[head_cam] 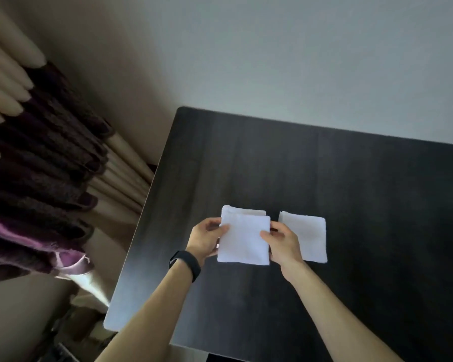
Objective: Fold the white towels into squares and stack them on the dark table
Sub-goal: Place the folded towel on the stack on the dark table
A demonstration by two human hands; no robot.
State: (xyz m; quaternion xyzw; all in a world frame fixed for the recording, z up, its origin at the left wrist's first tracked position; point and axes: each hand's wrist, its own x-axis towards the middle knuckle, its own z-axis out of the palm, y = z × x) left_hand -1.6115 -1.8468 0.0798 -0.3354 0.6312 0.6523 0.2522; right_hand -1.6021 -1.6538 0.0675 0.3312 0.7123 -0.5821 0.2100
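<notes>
In the head view, a dark rectangular table (377, 192) is seen filling the frame from the centre down toward five o'clock. A square folded white cloth towel (243, 241) is held over the table, just below the centre of the frame toward six o'clock.

Its nine o'clock edge is pinched by the left hand (207, 240), the thumb laid on top and the fingers tucked out of sight beneath. Its three o'clock edge is pinched by the right hand (284, 246) in the same way, thumb on the upper face, fingers curled behind the edge.

A second folded white towel (246, 211) is largely covered by the held one; only a strip of it is shown at the held towel's twelve o'clock side. Whether the held towel rests on it or is kept just above cannot be told.

A third folded white square towel (305, 236) is laid flat on the table at three o'clock of the held towel, near it but apart, partly hidden by the right hand.

A black wristband (185, 265) is worn on the left wrist. A pleated cream and purple curtain (37, 152) is seen at nine o'clock of the frame, and a pale plain wall (272, 48) at twelve o'clock, behind the table's far edge.
</notes>
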